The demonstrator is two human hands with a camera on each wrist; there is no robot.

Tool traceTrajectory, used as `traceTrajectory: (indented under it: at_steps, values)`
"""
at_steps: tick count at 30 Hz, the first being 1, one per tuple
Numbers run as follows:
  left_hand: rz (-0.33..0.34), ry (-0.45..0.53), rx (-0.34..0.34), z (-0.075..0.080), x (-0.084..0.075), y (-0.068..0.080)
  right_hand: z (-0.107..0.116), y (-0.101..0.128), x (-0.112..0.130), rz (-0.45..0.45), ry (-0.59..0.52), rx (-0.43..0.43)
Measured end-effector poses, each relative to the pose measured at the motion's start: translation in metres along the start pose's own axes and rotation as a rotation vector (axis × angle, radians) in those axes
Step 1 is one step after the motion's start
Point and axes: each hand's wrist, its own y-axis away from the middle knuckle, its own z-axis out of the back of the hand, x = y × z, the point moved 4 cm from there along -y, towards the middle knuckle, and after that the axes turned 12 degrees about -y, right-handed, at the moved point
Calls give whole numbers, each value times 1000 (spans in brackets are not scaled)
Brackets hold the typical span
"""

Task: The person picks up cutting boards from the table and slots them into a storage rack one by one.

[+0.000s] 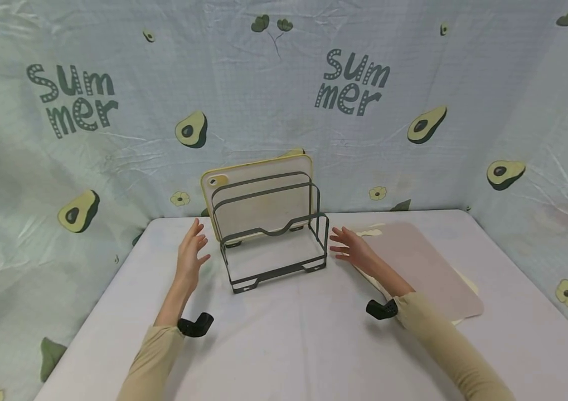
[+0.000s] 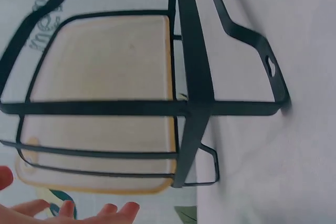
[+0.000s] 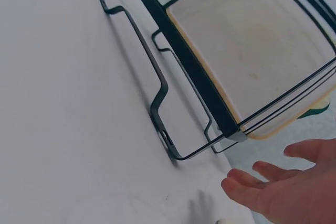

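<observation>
A dark metal rack (image 1: 291,270) stands on the table in the head view, a little left of the middle. A pale cutting board with a yellow rim (image 1: 263,210) stands upright at its back, with a hole at its upper left corner. My left hand (image 1: 190,259) hovers left of the rack, apart from it, fingers spread and holding nothing. On the other side, my right hand (image 1: 356,250) is close to the rack's right end with loosely extended fingers, also without anything in it. Both wrist views show the rack's bars and the board (image 2: 105,66) behind them.
To the right, a pinkish cutting board (image 1: 424,267) lies flat on the white table (image 1: 284,345), partly under my right forearm. A cloth printed with avocados and lettering (image 1: 263,111) hangs behind and along the sides. Each wrist carries a black camera mount (image 1: 195,324).
</observation>
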Motion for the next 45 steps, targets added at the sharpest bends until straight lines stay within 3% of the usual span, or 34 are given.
traceTrajectory:
  at_steps: [6,9,18,27,32,33,36,39,41,45]
  values:
    - [-58,-18,-113,1,-11,27,15,23,-16,3,82,-37]
    - [-92,-4,-137,0,-17,41,20,38,-18,-4,100,-56]
    - [-146,66,-88,-16,-28,73,39,81,-19,6,137,-25]
    - [-180,72,81,-46,-34,90,63,114,-18,63,225,-31]
    - [-147,88,187,-72,-32,92,80,128,-20,82,223,-21]
    - [-133,91,210,-78,-31,92,87,130,-22,112,186,30]
    - [-99,83,295,-98,-27,91,101,138,-22,119,186,38]
    - [-70,66,402,-120,-23,91,114,148,-19,100,222,-15]
    - [-40,67,480,-137,-19,92,118,155,-14,46,286,-98]
    - [59,118,618,-169,-12,99,131,164,-8,-38,363,-163]
